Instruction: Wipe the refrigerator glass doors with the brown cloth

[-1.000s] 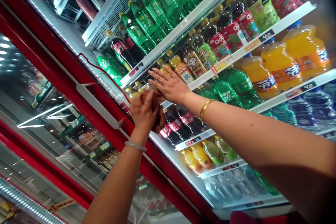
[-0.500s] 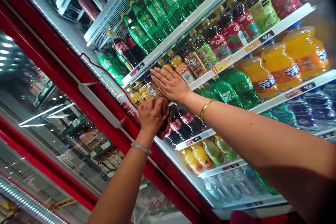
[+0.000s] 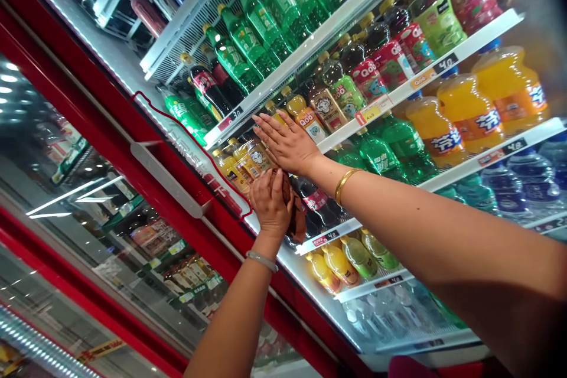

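Observation:
My left hand (image 3: 269, 204), with a pale bangle at the wrist, is closed around a brown cloth (image 3: 297, 215). Most of the cloth is hidden behind the fingers. It is against the glass front of a red-framed drinks cooler, close to the frame. Just above and to the right, my right hand (image 3: 290, 144) lies flat with its fingers stretched out and holds nothing. A gold bangle (image 3: 345, 186) circles that wrist. Behind the hands stand juice bottles (image 3: 299, 109) and dark cola bottles (image 3: 316, 198).
A long grey handle (image 3: 166, 180) runs along the red door frame (image 3: 110, 130) to the left. White shelves (image 3: 469, 41) carry green soda bottles (image 3: 252, 23) and large orange soda bottles (image 3: 509, 88). Another glass-fronted cabinet stands at the far left.
My left hand has slid to the right with the brown cloth, uncovering red lettering near the frame. My right hand stays in about the same place.

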Available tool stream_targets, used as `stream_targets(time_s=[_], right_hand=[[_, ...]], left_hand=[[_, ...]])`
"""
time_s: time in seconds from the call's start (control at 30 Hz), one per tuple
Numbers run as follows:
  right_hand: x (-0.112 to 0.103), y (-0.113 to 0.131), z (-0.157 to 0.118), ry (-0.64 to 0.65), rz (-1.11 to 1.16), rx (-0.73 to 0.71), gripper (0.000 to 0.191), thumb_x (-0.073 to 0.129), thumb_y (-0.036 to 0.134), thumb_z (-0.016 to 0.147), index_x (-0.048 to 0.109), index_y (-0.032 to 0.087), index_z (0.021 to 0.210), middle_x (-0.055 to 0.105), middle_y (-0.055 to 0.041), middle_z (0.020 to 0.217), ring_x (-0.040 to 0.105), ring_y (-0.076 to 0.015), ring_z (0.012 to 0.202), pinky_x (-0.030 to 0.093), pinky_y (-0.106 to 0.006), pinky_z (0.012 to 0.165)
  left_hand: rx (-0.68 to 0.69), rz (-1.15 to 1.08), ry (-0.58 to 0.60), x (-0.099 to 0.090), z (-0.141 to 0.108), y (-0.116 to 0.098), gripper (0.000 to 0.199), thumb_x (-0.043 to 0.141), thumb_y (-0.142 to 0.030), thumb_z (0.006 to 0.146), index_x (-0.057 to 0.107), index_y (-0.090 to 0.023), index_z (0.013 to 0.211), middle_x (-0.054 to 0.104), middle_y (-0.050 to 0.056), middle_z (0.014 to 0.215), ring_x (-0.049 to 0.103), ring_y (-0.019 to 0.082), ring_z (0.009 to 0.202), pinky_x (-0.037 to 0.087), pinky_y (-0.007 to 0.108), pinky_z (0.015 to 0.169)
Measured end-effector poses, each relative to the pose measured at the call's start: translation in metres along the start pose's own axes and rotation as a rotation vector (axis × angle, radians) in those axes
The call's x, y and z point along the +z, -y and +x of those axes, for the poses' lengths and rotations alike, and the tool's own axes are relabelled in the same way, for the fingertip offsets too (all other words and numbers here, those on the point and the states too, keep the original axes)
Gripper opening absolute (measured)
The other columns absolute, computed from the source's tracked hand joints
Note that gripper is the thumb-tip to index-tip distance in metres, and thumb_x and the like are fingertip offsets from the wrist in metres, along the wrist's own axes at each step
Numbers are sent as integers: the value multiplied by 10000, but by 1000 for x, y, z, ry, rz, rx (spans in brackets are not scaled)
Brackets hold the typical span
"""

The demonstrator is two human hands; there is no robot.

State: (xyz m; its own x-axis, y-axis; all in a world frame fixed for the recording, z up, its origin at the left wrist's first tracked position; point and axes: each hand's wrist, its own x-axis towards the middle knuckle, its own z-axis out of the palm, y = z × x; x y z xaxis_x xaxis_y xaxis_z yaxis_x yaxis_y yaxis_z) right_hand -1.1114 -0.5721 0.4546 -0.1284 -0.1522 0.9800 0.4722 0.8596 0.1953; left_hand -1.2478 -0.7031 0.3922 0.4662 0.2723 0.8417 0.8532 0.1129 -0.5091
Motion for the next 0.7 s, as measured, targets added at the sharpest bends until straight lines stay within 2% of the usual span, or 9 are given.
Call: stream_targets(time_s=[0.03, 0.1, 0.2, 0.23, 0.33, 0.4, 0.53, 0.63, 0.7], right_hand=[[0, 0, 0, 6, -10, 2, 593, 315, 241, 1030, 359, 107, 1606, 305, -124, 1708, 262, -239, 1604, 197, -527, 1340], [1, -1, 1, 6, -18, 9, 591, 327, 233, 1022, 378, 115, 1599, 310, -123, 1707, 262, -238, 1603, 197, -516, 1341], [5, -2, 0, -34, -21, 3, 593, 350, 230, 1005, 402, 145, 1590, 320, -104, 1706, 263, -236, 1602, 180, -516, 1342], [7, -3, 0, -49, -26, -2, 589, 349, 235, 1005, 412, 153, 1585, 327, -96, 1704, 266, -233, 1601, 174, -512, 1343], [12, -6, -1, -73, -58, -9, 573, 333, 258, 1013, 440, 172, 1570, 344, -82, 1699, 286, -220, 1594, 170, -482, 1344], [13, -6, -1, -69, -74, -5, 575, 337, 266, 1010, 448, 179, 1567, 345, -80, 1699, 292, -213, 1592, 174, -466, 1344], [13, -5, -1, -60, -67, 0, 588, 379, 259, 987, 447, 177, 1566, 345, -85, 1698, 286, -215, 1594, 182, -484, 1343], [10, -4, 0, -37, -54, 12, 589, 370, 230, 985, 442, 180, 1568, 338, -85, 1701, 286, -209, 1594, 182, -490, 1341], [8, -3, 1, -7, -51, 23, 585, 343, 224, 997, 433, 179, 1573, 328, -85, 1705, 278, -206, 1596, 179, -486, 1341]], left_hand=[[28, -4, 23, -2, 1, 4, 485, 686, -283, 922, 612, -244, 1400, 638, 150, 1415, 558, 312, 1377, 391, 504, 1203], [-18, 2, 21, -6, 20, 16, 449, 685, -305, 919, 624, -246, 1360, 638, 140, 1394, 564, 311, 1357, 389, 500, 1200], [-373, 52, -135, -3, 70, 33, 467, 650, -320, 923, 582, -217, 1373, 585, 157, 1414, 501, 320, 1394, 338, 532, 1234], [-446, 54, -183, 0, 85, 36, 457, 645, -300, 913, 582, -215, 1358, 586, 151, 1388, 501, 316, 1382, 336, 530, 1234], [-493, 77, -232, 10, 103, 28, 423, 664, -293, 885, 611, -223, 1299, 585, 135, 1358, 493, 323, 1368, 320, 535, 1233], [-444, 90, -220, 15, 88, 13, 385, 681, -306, 876, 642, -233, 1252, 596, 131, 1342, 520, 326, 1328, 342, 531, 1207], [-286, 83, -162, 18, 27, -13, 323, 683, -316, 878, 677, -231, 1189, 634, 137, 1264, 564, 320, 1246, 393, 522, 1137], [-107, 34, -34, 11, 2, -8, 294, 702, -338, 865, 705, -254, 1146, 657, 128, 1214, 581, 320, 1210, 412, 512, 1097], [-35, -15, 77, 4, 12, 7, 286, 712, -358, 854, 716, -275, 1128, 660, 117, 1211, 580, 323, 1227, 396, 511, 1113]])
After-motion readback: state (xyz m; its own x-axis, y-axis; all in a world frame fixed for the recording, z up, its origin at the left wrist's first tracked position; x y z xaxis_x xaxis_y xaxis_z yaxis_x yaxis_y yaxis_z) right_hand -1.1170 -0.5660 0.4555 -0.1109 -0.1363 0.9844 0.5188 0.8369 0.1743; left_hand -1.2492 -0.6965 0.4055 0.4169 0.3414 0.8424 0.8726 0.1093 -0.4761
